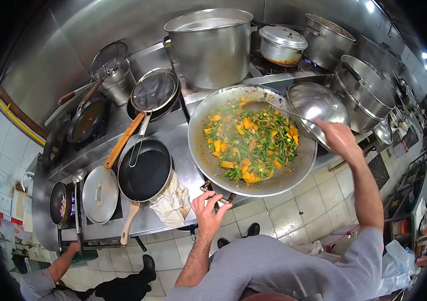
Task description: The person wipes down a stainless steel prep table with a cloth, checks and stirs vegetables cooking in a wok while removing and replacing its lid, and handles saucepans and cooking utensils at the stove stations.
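Note:
A wide metal wok (201,165) holds green beans and orange squash pieces (248,140), with light steam above them. My right hand (339,138) is closed round the handle of a long metal cooking spoon (286,112). The spoon's head rests in the food at the wok's far side. At the wok's near edge, my left hand (208,213) has its fingers curled on the wok's loop handle (217,194). A domed metal lid (316,103) sits against the wok's right side, just beyond my right hand.
A large stockpot (208,50) and a lidded pot (282,45) stand behind. On the left are a black frying pan (146,170), a crumpled cloth (173,203), a flat lid (100,195) and a strainer (154,91). A co-worker's hand (74,248) holds a ladle at lower left.

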### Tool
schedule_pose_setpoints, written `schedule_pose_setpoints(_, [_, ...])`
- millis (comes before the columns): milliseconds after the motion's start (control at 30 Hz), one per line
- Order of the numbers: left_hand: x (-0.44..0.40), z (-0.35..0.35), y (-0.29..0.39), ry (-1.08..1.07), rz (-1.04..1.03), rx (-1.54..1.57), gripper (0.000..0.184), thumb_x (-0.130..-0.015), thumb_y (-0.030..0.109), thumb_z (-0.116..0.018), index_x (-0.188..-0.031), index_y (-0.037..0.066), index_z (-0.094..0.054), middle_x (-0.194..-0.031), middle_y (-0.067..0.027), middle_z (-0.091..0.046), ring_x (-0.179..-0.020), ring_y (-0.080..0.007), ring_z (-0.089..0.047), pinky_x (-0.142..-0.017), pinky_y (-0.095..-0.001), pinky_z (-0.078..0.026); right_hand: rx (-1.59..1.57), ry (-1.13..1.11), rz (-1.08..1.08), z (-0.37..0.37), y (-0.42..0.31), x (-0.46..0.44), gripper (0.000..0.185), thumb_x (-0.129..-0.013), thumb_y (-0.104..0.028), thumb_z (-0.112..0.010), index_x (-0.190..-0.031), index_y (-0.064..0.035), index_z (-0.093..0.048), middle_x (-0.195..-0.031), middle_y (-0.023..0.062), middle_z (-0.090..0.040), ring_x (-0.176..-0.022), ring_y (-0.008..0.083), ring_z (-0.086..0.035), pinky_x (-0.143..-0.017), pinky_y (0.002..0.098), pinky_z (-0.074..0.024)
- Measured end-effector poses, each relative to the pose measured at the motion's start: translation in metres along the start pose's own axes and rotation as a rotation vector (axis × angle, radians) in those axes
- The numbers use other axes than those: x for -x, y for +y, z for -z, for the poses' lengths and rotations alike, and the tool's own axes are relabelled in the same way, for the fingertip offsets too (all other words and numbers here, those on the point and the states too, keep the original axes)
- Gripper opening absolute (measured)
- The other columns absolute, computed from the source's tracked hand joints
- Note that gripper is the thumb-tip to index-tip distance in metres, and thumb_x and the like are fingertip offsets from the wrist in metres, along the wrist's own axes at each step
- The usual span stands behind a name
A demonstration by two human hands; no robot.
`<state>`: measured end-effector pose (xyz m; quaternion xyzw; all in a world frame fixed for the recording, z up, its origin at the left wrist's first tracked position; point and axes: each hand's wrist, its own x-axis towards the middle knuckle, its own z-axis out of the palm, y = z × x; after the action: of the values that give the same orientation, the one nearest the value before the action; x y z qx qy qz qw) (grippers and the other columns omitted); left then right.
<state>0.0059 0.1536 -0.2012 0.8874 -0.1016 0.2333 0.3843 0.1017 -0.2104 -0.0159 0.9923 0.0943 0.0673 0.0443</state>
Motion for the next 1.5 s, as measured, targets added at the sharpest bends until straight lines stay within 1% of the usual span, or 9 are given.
schedule_pose_setpoints(233, [0.001, -0.002, 0.001, 0.009, 0.008, -0.048, 0.038, -0.059, 0.026, -0.08, -0.091, 0.011, -0.064, -0.103, -0.0041, -0.053, -0.098, -0.0238, -0.046, -0.087, -0.0388, -0.032, 0.073, -0.108, 0.063, -0.055, -0.018, -0.158, 0.039, -0.082, -0.008, -0.044, -0.119, -0.0184, -0.053, -0.091, 0.0156, -0.063, -0.087, 0.0306, -0.062, -0.071, 0.0415, -0.0504])
schedule_pose_setpoints(367, [0.002, -0.003, 0.003, 0.014, 0.034, -0.062, 0.039, -0.059, 0.027, -0.08, -0.091, 0.011, -0.064, -0.104, -0.0043, -0.052, -0.098, -0.0237, -0.046, -0.087, -0.0387, -0.032, 0.156, -0.222, 0.163, -0.066, -0.032, -0.185, 0.04, -0.082, -0.007, -0.046, -0.118, -0.0213, -0.053, -0.097, 0.014, -0.062, -0.091, 0.0289, -0.062, -0.076, 0.0394, -0.0512])
schedule_pose_setpoints(533, [0.002, -0.003, 0.004, 0.015, 0.052, -0.03, 0.041, -0.058, 0.026, -0.08, -0.093, 0.011, -0.064, -0.104, -0.0041, -0.052, -0.099, -0.0236, -0.046, -0.088, -0.0383, -0.031, 0.129, -0.217, 0.386, -0.077, -0.035, -0.152, 0.046, -0.08, -0.003, -0.047, -0.122, -0.0218, -0.05, -0.089, 0.0137, -0.061, -0.084, 0.0292, -0.062, -0.072, 0.042, -0.051])
schedule_pose_setpoints(833, [0.003, -0.005, -0.001, 0.025, 0.055, -0.009, 0.042, -0.057, 0.026, -0.081, -0.092, 0.011, -0.063, -0.104, -0.0042, -0.053, -0.099, -0.0235, -0.046, -0.086, -0.0378, -0.033, 0.059, -0.068, 0.357, -0.003, 0.001, -0.099, 0.049, -0.074, 0.001, -0.049, -0.116, -0.0219, -0.057, -0.082, 0.0114, -0.06, -0.079, 0.0293, -0.061, -0.068, 0.04, -0.0504])
schedule_pose_setpoints(1033, [0.0, -0.002, 0.002, 0.017, 0.044, -0.024, 0.042, -0.057, 0.026, -0.08, -0.092, 0.011, -0.063, -0.104, -0.0044, -0.053, -0.098, -0.0237, -0.046, -0.087, -0.0372, -0.033, 0.05, -0.086, 0.31, -0.022, -0.004, -0.105, 0.048, -0.074, 0.001, -0.049, -0.115, -0.0235, -0.058, -0.083, 0.0109, -0.061, -0.082, 0.029, -0.061, -0.07, 0.0401, -0.0503])
schedule_pose_setpoints(1100, [0.002, -0.003, 0.001, 0.025, 0.05, -0.02, 0.042, -0.057, 0.026, -0.08, -0.092, 0.011, -0.063, -0.104, -0.0044, -0.053, -0.099, -0.0237, -0.047, -0.087, -0.0373, -0.033, 0.085, -0.102, 0.254, -0.012, -0.002, -0.1, 0.049, -0.073, 0.003, -0.048, -0.114, -0.022, -0.059, -0.085, 0.0113, -0.061, -0.086, 0.0287, -0.06, -0.074, 0.0404, -0.0496])
schedule_pose_setpoints(1133, [0.002, -0.004, 0.001, 0.032, 0.053, -0.013, 0.042, -0.057, 0.026, -0.08, -0.092, 0.011, -0.064, -0.104, -0.0044, -0.053, -0.099, -0.0236, -0.047, -0.087, -0.0373, -0.033, 0.043, -0.002, 0.285, -0.013, 0.007, -0.099, 0.047, -0.072, 0.004, -0.047, -0.112, -0.0175, -0.06, -0.09, 0.0126, -0.062, -0.089, 0.0298, -0.059, -0.076, 0.041, -0.0484])
schedule_pose_setpoints(1300, [0.003, -0.005, 0.001, 0.042, 0.052, -0.016, 0.041, -0.058, 0.028, -0.08, -0.092, 0.012, -0.064, -0.104, -0.0029, -0.054, -0.098, -0.0227, -0.047, -0.087, -0.0375, -0.032, -0.071, 0.052, 0.277, 0.003, 0.005, -0.104, 0.045, -0.071, 0.002, -0.049, -0.113, -0.0103, -0.058, -0.094, 0.016, -0.062, -0.092, 0.0322, -0.057, -0.075, 0.0418, -0.0471])
schedule_pose_setpoints(1500, [0.004, -0.006, 0.002, 0.036, 0.057, -0.033, 0.041, -0.057, 0.024, -0.08, -0.092, 0.011, -0.064, -0.105, -0.0046, -0.053, -0.1, -0.0234, -0.047, -0.088, -0.0376, -0.033, -0.052, -0.211, 0.217, 0.011, -0.031, -0.121, 0.053, -0.069, 0.0, -0.05, -0.119, -0.0176, -0.054, -0.097, 0.0179, -0.062, -0.089, 0.0322, -0.059, -0.078, 0.0419, -0.0476])
